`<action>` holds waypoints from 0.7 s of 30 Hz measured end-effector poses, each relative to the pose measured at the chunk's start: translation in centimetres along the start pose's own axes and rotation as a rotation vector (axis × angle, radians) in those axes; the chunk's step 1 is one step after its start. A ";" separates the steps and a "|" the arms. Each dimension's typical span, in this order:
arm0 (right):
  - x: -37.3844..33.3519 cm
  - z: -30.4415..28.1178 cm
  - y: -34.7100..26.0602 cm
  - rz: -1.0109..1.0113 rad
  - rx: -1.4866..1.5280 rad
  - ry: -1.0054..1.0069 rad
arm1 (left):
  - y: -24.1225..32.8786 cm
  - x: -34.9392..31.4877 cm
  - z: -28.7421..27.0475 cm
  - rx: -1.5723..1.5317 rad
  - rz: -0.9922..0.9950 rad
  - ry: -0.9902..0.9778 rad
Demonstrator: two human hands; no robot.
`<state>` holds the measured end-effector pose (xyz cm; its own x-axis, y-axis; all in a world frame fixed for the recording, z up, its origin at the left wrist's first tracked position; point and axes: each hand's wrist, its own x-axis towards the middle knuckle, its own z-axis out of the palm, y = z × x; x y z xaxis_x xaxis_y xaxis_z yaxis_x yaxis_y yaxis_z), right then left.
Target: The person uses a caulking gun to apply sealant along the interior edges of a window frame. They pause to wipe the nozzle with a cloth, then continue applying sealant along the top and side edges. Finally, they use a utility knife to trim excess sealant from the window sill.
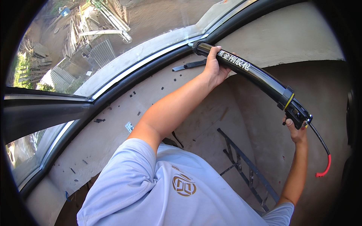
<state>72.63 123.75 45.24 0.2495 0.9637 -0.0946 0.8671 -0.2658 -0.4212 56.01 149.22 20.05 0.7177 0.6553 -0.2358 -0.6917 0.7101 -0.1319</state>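
Long black tubular caulking gun [247, 68] slanting from far left to near right; left hand [216, 69] clamping barrel [264, 80], nearer curved black window frame [132, 78]; right hand [296, 132] gripping black handle [295, 118].

The caulking gun [264, 79] partly hides the left hand [217, 71] and right hand [298, 133].

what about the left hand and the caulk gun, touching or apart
Touching: the head view shows the left hand wrapped around the caulk gun near its front end, no gap between.
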 end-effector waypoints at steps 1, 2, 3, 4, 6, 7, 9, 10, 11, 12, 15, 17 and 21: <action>-0.2 0.3 -0.5 0.035 -0.003 0.006 | 0.0 0.6 -0.2 0.010 -0.003 -0.001; -0.5 0.9 -1.3 0.069 -0.005 0.047 | -0.1 1.1 -0.1 0.021 -0.007 -0.006; -0.6 1.8 -1.9 0.086 0.032 0.093 | -0.3 1.8 -0.4 0.049 -0.002 0.020; -1.2 2.8 -2.7 0.137 0.079 0.140 | -0.3 2.5 -0.1 0.071 -0.033 0.056; -2.3 4.9 -4.3 0.062 -0.030 0.266 | -0.2 3.5 0.5 0.145 -0.074 0.118; -3.5 6.1 -5.0 0.266 0.275 0.222 | -0.2 3.8 0.9 0.173 -0.094 0.134; -5.8 7.0 -6.0 0.185 0.472 0.135 | -0.3 3.3 1.7 0.280 -0.116 0.197; -7.1 7.9 -6.2 0.041 0.664 0.133 | -0.3 2.6 1.7 0.332 -0.150 0.230; -9.1 9.2 -6.6 0.009 0.875 0.216 | -0.4 1.2 1.9 0.364 -0.181 0.202; -10.9 9.6 -6.8 0.018 0.924 0.200 | -0.7 -0.4 2.1 0.415 -0.196 0.167; -17.5 12.4 -7.9 0.085 0.935 0.337 | -1.8 -6.1 2.6 0.498 -0.249 0.142; -21.8 14.7 -9.0 0.122 0.961 0.480 | -2.2 -10.3 3.2 0.553 -0.308 0.114; -29.0 18.5 -11.3 0.153 1.190 0.661 | -2.1 -18.3 3.9 0.588 -0.411 0.042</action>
<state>47.65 99.26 36.09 0.7567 0.6471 0.0930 0.0056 0.1359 -0.9907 44.65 136.78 28.40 0.8989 0.3029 -0.3166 -0.1996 0.9263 0.3195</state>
